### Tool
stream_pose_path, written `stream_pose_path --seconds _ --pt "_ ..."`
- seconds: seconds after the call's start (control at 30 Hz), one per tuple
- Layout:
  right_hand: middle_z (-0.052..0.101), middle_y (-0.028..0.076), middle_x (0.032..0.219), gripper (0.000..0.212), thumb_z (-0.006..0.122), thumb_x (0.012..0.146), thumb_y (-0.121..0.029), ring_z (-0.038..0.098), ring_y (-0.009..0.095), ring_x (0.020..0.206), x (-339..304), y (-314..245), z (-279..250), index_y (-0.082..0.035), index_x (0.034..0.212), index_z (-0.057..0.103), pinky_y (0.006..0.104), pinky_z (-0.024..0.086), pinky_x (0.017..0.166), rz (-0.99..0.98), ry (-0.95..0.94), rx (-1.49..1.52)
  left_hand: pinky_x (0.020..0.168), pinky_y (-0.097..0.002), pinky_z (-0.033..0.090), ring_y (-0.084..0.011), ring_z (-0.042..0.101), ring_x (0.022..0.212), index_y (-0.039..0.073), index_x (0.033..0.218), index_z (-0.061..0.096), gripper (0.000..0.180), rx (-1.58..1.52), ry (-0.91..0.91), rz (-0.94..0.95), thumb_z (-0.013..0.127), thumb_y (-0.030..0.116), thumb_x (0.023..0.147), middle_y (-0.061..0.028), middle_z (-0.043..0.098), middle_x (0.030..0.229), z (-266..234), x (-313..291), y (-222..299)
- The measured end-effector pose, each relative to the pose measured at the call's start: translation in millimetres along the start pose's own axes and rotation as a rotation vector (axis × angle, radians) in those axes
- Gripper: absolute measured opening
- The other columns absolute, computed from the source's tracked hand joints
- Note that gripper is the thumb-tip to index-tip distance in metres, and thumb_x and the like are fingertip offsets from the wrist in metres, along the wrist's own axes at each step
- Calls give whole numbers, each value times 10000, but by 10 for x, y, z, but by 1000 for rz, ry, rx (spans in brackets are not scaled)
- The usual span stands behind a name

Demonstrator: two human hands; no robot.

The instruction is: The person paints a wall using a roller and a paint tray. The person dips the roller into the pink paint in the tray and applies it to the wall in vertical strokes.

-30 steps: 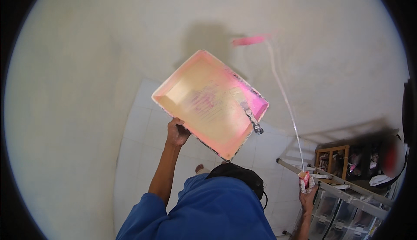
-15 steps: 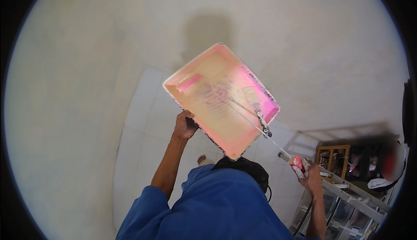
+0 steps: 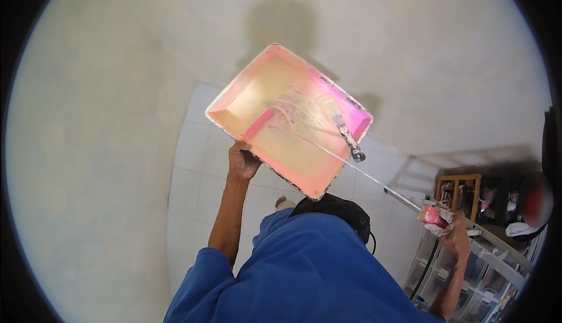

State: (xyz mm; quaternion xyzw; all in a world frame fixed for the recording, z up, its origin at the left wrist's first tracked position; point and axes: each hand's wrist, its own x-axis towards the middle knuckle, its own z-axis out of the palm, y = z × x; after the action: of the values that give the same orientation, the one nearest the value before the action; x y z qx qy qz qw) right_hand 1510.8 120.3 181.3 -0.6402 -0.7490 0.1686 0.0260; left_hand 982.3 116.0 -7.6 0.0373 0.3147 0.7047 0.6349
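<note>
- Head view, left hand (image 3: 243,160): grasps the paint tray (image 3: 301,174) at its lower left edge, thumb over the rim. The tray is in front of the body, bearing pink on its sides and purple streaks on a cream bed.
- Head view, right hand (image 3: 455,233): closed around the pink-red, paint-crusted handle of the paint roller (image 3: 258,123). The roller's pink sleeve lies within the tray's outline, near the left hand; whether it presses on the bed cannot be told.
- Head view, brush (image 3: 350,138): sits at the tray's right side, dark handle overhanging the rim and crossing near the roller's thin rod.
- Head view, surroundings: a ladder (image 3: 497,242) and clear drawers (image 3: 475,267) stand beside the right arm; white tiles (image 3: 219,197) lie below the tray.
- Judgement on handling: one-sided support probably lets the far corner dip, so a firm, level hold is advisable, with the forearm perhaps taking some load.
- Judgement on loading: light, even rolling over the bed should coat the sleeve all round without drips; the rod should clear the brush, which a knock could tip out.
</note>
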Motion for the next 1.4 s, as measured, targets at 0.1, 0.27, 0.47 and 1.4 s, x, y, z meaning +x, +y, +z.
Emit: stream_pose_path --seconds 0.1,0.27,0.47,1.4 --pt "565 192 990 573 841 616 -238 546 373 911 -214 642 -72 9 1060 575 420 436 818 17 47 -49 979 -471 406 -301 491 1128 0 1272 424 678 -27 6 33 584 114 623 -130 528 1200 -63 12 -72" --pt "568 177 992 684 874 584 -273 566 338 907 -549 1103 -310 3 1107 529 417 450 800 77 125 -14 961 -463 415 -297 498 1109 -1 1256 433 668 -32 22 78 596 111 618 -122 538 1169 -126 -64 -162" --pt "573 184 1017 663 870 590 -272 574 367 903 -523 1064 46 -2 1098 539 413 464 783 -12 184 4 944 -457 422 -296 506 1087 0 1246 437 657 -32 39 121 598 103 617 -119 535 1171 -161 -58 -247" --pt "536 13 572 191 645 860 -212 503 88 500 90 -614 462 -23 829 633 257 396 457 197 -729 763 995 -493 398 -317 473 1159 0 1295 403 723 -101 -11 50 589 89 602 -142 510 1235 -172 -23 -109"
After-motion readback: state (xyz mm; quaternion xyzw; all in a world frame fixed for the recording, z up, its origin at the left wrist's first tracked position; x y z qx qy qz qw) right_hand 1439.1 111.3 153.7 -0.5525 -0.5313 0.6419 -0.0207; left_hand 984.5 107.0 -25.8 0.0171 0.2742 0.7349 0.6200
